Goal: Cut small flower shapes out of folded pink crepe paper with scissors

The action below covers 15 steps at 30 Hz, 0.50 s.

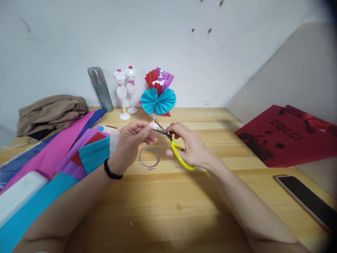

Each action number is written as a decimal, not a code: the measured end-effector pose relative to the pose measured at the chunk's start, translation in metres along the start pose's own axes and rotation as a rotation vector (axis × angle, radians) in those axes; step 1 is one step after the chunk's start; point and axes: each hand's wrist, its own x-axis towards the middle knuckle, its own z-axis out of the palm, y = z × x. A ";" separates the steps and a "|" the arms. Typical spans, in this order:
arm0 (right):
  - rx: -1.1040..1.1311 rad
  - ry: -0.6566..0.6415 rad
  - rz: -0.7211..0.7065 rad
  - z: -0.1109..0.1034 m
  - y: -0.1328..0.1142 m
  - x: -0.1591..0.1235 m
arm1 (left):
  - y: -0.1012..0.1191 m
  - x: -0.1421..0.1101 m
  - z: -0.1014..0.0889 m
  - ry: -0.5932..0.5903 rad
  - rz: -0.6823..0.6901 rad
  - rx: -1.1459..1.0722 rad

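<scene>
My right hand [190, 147] grips yellow-handled scissors [176, 149], their blades pointing left toward my left hand. My left hand [131, 142] is closed in a pinch on a small pale piece, probably tape or paper [153, 124], held just at the scissor tips. A black band circles my left wrist. Below the hands a thin roll of clear tape [149, 157] lies flat on the wooden table [168, 203].
Sheets of coloured crepe paper [52, 158] cover the left side. At the back stand two bare white mannequins [125, 88], a dressed one with teal, red and purple paper fans [158, 95], and a grey flask [100, 88]. A brown cloth [50, 112], red bag [286, 137] and phone [308, 200] lie around.
</scene>
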 end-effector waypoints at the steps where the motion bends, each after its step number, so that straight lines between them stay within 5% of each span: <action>1: -0.030 0.012 -0.011 0.001 0.000 0.000 | 0.000 0.000 0.000 0.005 -0.003 -0.004; 15: -0.186 0.092 -0.100 0.001 -0.003 -0.001 | -0.002 -0.003 0.002 0.000 0.037 -0.012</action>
